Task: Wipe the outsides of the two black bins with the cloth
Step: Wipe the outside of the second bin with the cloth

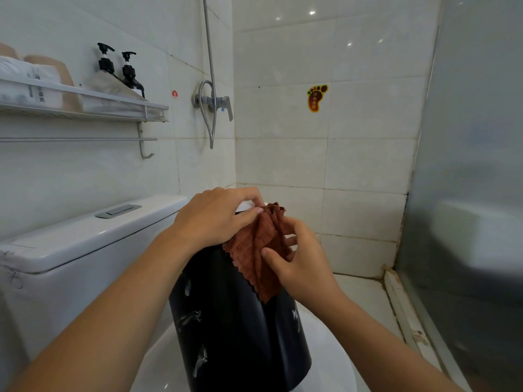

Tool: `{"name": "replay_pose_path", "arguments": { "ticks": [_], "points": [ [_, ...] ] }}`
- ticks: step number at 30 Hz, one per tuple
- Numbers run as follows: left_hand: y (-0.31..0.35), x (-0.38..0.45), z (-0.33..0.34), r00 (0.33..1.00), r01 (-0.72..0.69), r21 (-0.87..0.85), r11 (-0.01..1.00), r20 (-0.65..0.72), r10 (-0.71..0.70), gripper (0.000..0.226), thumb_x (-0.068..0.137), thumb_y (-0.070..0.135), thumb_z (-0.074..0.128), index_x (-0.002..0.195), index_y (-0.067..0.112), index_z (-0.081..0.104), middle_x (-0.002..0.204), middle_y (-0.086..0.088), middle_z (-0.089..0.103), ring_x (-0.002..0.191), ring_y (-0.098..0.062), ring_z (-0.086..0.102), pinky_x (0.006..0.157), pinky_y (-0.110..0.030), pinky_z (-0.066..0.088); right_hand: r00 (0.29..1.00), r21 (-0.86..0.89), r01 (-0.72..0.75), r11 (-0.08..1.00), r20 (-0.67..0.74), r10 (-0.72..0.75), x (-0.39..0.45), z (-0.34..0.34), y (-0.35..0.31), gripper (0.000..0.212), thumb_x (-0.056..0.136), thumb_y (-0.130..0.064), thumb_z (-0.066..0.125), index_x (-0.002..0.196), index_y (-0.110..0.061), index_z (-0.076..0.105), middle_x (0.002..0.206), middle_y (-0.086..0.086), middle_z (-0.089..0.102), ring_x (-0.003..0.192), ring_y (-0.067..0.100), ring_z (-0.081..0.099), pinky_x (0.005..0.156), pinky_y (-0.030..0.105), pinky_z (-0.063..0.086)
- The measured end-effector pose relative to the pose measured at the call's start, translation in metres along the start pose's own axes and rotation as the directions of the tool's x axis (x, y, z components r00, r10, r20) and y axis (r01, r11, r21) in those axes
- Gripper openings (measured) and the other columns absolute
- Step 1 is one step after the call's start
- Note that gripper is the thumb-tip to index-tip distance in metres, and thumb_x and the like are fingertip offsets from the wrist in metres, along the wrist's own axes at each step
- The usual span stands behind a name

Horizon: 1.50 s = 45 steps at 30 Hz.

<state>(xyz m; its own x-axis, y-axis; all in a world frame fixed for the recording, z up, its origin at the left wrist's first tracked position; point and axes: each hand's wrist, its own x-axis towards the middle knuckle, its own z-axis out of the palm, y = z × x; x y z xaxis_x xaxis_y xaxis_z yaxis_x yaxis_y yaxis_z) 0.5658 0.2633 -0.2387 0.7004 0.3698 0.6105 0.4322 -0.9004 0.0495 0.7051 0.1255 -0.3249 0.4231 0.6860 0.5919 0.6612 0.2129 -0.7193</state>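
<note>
Where the head camera looked down past both forearms, only one black bin (226, 321) was in view, standing on the closed white toilet lid (325, 357) in front of the cistern (93, 236). Whether it stood upright or upside down could not be told, and nothing of its inside showed. One brown cloth (259, 250) lay draped over its upper edge and hung down its front side.

On the wall to the left, one white shelf (113, 108) carried two dark pump bottles (124, 72) standing side by side, along with folded pale items and a white packet whose printing was too small to read. A single towel rail (76, 140) ran beneath the shelf. One shower mixer (215, 101) with a looped hose sat near the corner, and one yellow-and-red foot-shaped sticker (316, 98) was stuck to the back wall. A frosted glass panel (467, 165) filled the right side.

The left hand (215, 219) rested over the top of the bin, its fingers curled, with thumb and forefinger pinching the upper corner of the cloth. The right hand (300, 264) was beside the bin's right flank, its fingers bent around the cloth and its thumb pressed on the fabric's front.
</note>
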Motion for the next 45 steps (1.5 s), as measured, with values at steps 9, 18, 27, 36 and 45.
{"name": "replay_pose_path", "arguments": {
  "ticks": [9,18,27,36,45],
  "points": [
    [-0.003,-0.002,-0.001,1.000,-0.006,-0.027,1.000,-0.011,0.006,0.015,0.098,0.061,0.048,0.110,0.055,0.055,0.067,0.029,0.055,0.067,-0.001,0.050,0.063,-0.032,0.039,0.991,-0.117,-0.105,0.988,-0.098,0.094,0.016,0.000,-0.004,0.011,0.083,-0.033,0.070,0.084,-0.028,0.059,0.074,-0.012,0.066,0.067,0.001,0.062,0.051,0.013,0.041],
    [0.000,0.001,0.002,0.994,0.096,-0.008,0.995,0.052,-0.096,0.038,0.087,0.071,0.040,0.099,0.042,0.062,0.083,0.019,0.062,0.077,-0.005,0.057,0.067,-0.031,0.047,0.942,-0.422,-0.018,0.906,-0.311,-0.127,0.019,-0.036,-0.003,0.031,0.087,-0.018,0.073,0.108,-0.019,0.050,0.106,-0.002,0.054,0.090,0.021,0.059,0.075,0.041,0.053],
    [-0.004,-0.004,-0.014,0.980,0.121,-0.156,0.980,0.175,-0.093,0.030,0.092,0.056,0.046,0.089,0.036,0.069,0.087,0.013,0.069,0.086,-0.013,0.063,0.079,-0.041,0.052,0.979,-0.033,0.205,0.978,0.024,-0.205,-0.027,-0.011,0.009,0.035,0.098,-0.033,0.057,0.133,-0.032,0.063,0.120,-0.017,0.056,0.119,0.008,0.054,0.098,0.022,0.047],
    [0.021,0.005,-0.016,0.974,0.039,0.040,0.998,0.223,-0.047,0.034,0.088,0.051,0.033,0.070,0.025,0.048,0.078,0.006,0.055,0.083,-0.027,0.055,0.069,-0.039,0.039,0.945,-0.245,0.324,0.914,0.032,-0.326,-0.039,-0.006,0.010,0.059,0.089,-0.024,0.073,0.141,-0.030,0.046,0.117,-0.007,0.053,0.102,0.006,0.051,0.086,0.019,0.046],
    [0.012,0.003,-0.009,0.994,0.031,-0.037,0.999,0.104,-0.027,0.043,0.097,0.053,0.031,0.064,0.036,0.052,0.080,0.011,0.060,0.082,-0.022,0.057,0.069,-0.036,0.035,0.932,-0.284,0.324,0.902,-0.065,-0.355,-0.010,-0.002,-0.001,0.046,0.093,-0.025,0.072,0.138,-0.021,0.063,0.115,0.004,0.056,0.106,0.019,0.054,0.092,0.020,0.044]
  ]
}}
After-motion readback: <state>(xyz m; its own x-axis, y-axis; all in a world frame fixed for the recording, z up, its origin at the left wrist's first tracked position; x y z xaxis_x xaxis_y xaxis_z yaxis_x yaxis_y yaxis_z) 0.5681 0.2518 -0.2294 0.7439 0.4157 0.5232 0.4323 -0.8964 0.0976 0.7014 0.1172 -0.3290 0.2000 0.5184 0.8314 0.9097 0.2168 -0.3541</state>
